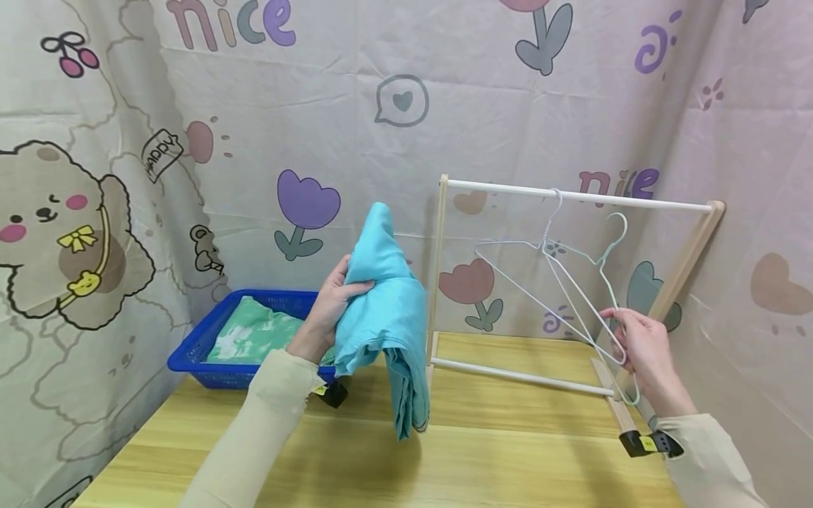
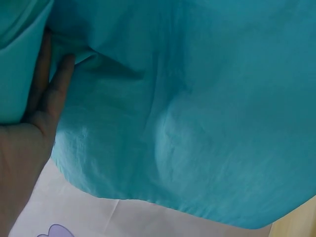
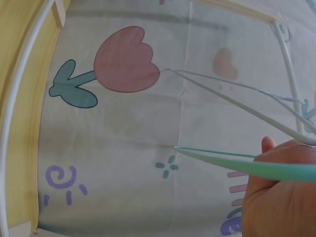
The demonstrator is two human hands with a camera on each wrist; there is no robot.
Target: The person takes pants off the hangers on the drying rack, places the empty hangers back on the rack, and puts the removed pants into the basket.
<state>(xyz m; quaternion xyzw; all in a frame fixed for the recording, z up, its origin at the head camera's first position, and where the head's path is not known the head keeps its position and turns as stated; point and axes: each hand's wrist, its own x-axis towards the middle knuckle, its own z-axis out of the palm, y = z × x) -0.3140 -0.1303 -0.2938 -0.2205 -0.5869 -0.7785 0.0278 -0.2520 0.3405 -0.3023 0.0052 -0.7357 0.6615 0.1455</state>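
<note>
A folded turquoise cloth (image 1: 384, 296) hangs from my left hand (image 1: 327, 300), which grips it by one side in front of the rack. Its lower end droops in loose layers, and its exact kind cannot be told. In the left wrist view the same fabric fills most of the picture. My right hand (image 1: 648, 353) holds a mint-green hanger (image 3: 276, 170) whose hook (image 1: 625, 224) stands off the rail. Beside it a white hanger (image 1: 545, 245) is hooked over the rail, one of its corners close to my right fingers.
A small rack with a white top rail (image 1: 610, 200) and wooden posts stands on the wood-grain table (image 1: 508, 451). At the left, a blue basket (image 1: 190, 363) holds green-and-white cloth (image 1: 248, 331). A printed curtain (image 1: 394, 162) hangs behind.
</note>
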